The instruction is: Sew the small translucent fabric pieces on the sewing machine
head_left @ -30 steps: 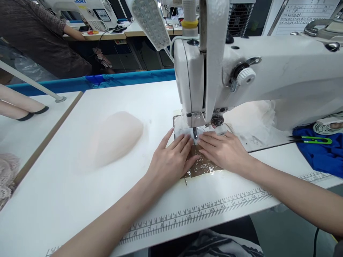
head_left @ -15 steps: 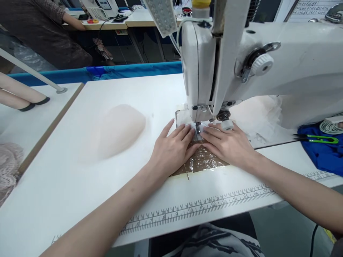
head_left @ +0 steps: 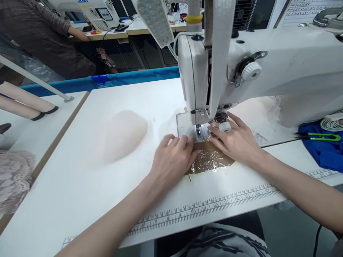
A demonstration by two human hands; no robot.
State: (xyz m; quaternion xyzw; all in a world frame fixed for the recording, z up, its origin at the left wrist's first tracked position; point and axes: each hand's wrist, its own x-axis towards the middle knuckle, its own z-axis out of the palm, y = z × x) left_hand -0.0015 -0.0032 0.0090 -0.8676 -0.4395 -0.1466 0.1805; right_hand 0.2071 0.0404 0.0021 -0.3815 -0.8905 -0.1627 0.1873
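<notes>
A white sewing machine (head_left: 197,78) stands over the table, its presser foot above a metal plate (head_left: 184,125). To the left of the foot, my left hand (head_left: 174,153) rests with bent fingers; whether thin fabric lies under them is hard to see. My right hand (head_left: 235,137) is right of the foot, fingers spread on the bed, partly behind a white knob. Shiny brown tape (head_left: 211,160) covers the surface between and below my hands. A sheer pale fabric piece (head_left: 125,135) lies on the white table to the left.
More sheer fabric (head_left: 259,114) lies under the machine arm. Green-handled snips (head_left: 318,136) rest on blue cloth (head_left: 321,153) at the right. Lace (head_left: 16,178) and fabric rolls (head_left: 26,100) are at the left. A ruler strip (head_left: 203,210) runs along the front edge. Another person's arm (head_left: 77,34) is behind.
My left hand has drawn back slightly from the presser foot, its fingers now curled. My right hand has shifted a little to the right, fingers more spread. The view has tilted slightly.
</notes>
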